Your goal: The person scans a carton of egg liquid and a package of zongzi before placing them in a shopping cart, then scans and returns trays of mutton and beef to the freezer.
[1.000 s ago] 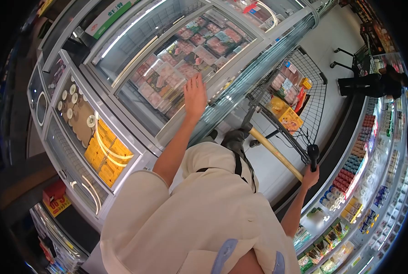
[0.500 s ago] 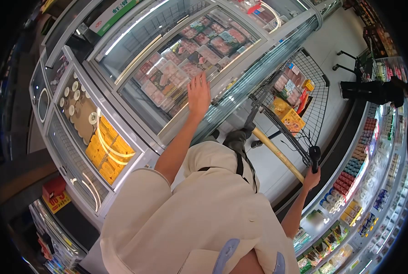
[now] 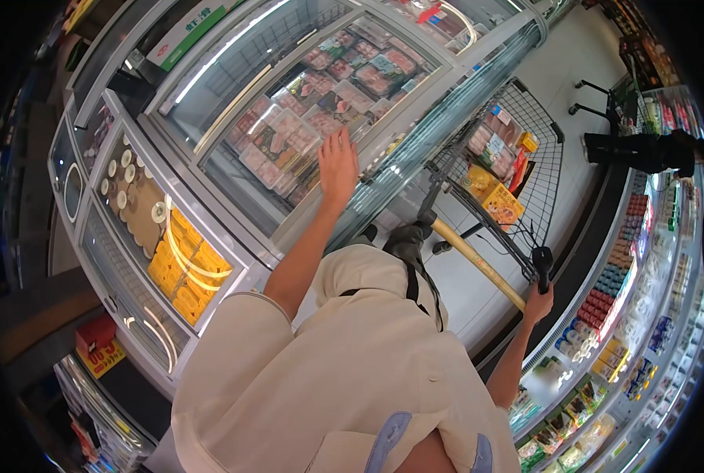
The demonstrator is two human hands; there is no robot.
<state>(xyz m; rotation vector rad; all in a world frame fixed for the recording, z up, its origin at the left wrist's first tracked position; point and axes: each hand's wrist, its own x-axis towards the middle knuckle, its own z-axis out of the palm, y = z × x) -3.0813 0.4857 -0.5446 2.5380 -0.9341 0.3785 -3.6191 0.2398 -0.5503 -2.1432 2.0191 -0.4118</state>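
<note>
While the left hand (image 3: 338, 164) lies flat with fingers stretched out on the glass lid (image 3: 245, 185) of a chest freezer, just above centre of the frame, it grips nothing. Under the glass sit rows of meat trays (image 3: 289, 130). At the right of the frame the right hand (image 3: 538, 302) is closed around the black end of the cart handle (image 3: 478, 264), well apart from the other hand. Beyond it, the shopping cart (image 3: 547, 169) stands beside the freezer and holds yellow boxes (image 3: 494, 195) and wrapped trays. Yellow packs (image 3: 182, 264) fill a freezer section at the left. Another person (image 3: 644, 150) stands at the upper right, near stocked shelves (image 3: 628, 268).
</note>
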